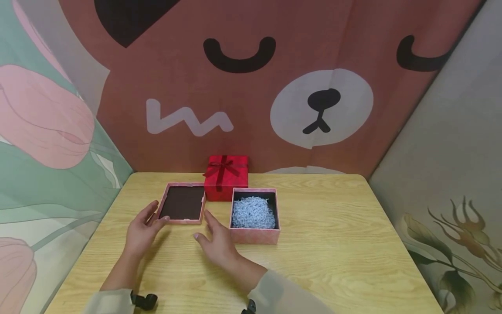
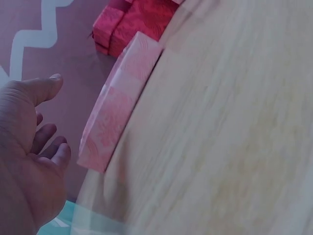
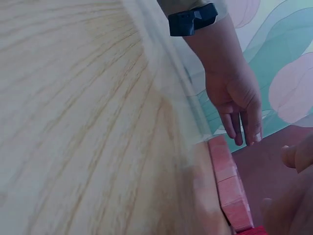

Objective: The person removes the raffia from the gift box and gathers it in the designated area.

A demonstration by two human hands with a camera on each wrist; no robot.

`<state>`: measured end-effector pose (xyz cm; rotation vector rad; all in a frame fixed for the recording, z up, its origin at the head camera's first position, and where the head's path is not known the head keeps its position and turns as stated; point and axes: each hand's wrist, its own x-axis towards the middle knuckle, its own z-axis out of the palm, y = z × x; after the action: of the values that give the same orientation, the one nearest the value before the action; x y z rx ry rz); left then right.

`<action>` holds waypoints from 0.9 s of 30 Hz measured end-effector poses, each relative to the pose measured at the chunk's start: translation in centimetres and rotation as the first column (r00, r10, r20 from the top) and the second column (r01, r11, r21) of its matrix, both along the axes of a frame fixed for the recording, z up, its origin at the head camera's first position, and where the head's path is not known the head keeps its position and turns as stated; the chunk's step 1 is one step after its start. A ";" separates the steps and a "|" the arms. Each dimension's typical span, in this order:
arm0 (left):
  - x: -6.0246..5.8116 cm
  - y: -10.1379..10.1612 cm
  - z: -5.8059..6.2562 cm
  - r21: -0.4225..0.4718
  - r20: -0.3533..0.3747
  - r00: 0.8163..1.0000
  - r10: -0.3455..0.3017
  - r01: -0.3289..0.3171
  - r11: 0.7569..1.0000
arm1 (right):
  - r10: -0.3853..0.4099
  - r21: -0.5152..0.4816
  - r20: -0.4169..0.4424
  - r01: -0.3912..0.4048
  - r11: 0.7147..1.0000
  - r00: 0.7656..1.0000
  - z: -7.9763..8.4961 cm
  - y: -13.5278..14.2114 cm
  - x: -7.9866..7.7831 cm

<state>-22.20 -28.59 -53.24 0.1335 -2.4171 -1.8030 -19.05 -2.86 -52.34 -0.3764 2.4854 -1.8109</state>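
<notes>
A pink box lid [image 1: 182, 203] lies upturned on the table, its dark inside facing up. At its left edge is my left hand [image 1: 142, 231], fingers loosely bent and thumb near the front left corner. In the left wrist view, that hand [image 2: 34, 147] appears apart from the lid's pink patterned side [image 2: 117, 107]. My right hand [image 1: 218, 244] is by the lid's front right corner, thumb and fingers spread, holding nothing. Just right of it stands an open pink box [image 1: 255, 237] filled with pale blue shredded paper [image 1: 253, 213].
Behind the lid and the open box stands a red gift box [image 1: 226, 176] with a dark ribbon bow. The wooden table [image 1: 333, 244] reaches back to a wall hanging with a bear face [image 1: 243, 96]. Printed flower panels flank both sides.
</notes>
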 end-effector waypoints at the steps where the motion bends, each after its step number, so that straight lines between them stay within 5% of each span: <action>1: 0.0 0.2 0.1 0.006 -0.004 1.000 -0.008 0.008 1.000 | 0.012 -0.006 -0.003 -0.012 1.000 1.000 0.2 0.2 0.2; 10: -0.1 1.6 0.5 -0.112 -0.045 0.998 -0.043 0.037 0.993 | 0.102 -0.131 0.024 -0.099 0.987 0.994 2.4 2.2 1.2; 16: 0.1 2.5 0.6 -0.111 -0.053 0.995 -0.084 0.078 0.991 | 0.142 -0.166 -0.004 -0.141 0.976 0.990 3.8 3.8 1.0; 27: 0.5 4.7 1.2 -0.155 -0.043 0.991 -0.126 0.118 0.981 | 0.087 -0.184 -0.018 -0.089 0.979 0.996 5.2 6.4 -0.1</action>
<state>-21.74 -23.94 -52.04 -0.0782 -2.5644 -1.6371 -19.14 3.54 -47.12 -0.4962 2.2728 -2.0139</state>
